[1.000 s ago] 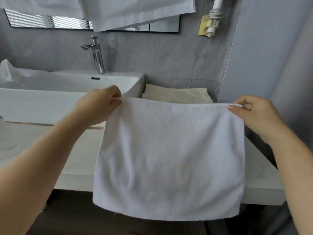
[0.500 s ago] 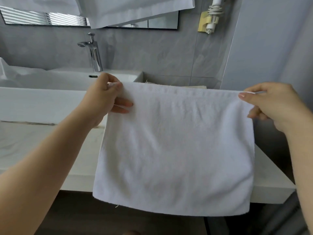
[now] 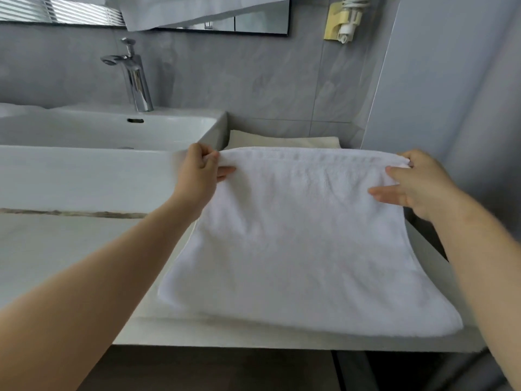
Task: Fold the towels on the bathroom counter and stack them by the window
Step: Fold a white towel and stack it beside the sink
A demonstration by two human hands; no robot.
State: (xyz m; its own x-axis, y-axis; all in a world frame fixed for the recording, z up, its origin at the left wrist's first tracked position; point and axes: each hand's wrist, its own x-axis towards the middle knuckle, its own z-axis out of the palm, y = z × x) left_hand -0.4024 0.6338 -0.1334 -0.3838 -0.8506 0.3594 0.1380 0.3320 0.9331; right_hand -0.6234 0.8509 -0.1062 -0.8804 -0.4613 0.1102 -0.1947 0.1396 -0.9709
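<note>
A: What is different on the counter (image 3: 70, 249) compared with a second ago?

B: The white towel (image 3: 296, 235) no longer hangs straight down in front of it. Its near edge now lies on the counter top, right of the sink (image 3: 84, 170), and the cloth slopes up from there to the far edge, which is in the air.

A: So it is being laid flat?

B: I judge so: spread out for the next fold, not folded further yet. A cream towel (image 3: 282, 141) sits folded at the far end of the counter, just behind the raised edge, so some of the job looks done. The stacking by the window has not begun for this one.

A: And the arms?

B: Both reach forward and well apart, stretched across the towel's width. The left hand (image 3: 197, 176) pinches the far left corner, thumb on top and fingers curled beneath. The right hand (image 3: 417, 184) holds the far right corner, with its fingers (image 3: 380, 191) lying along the upper face of the cloth.
</note>
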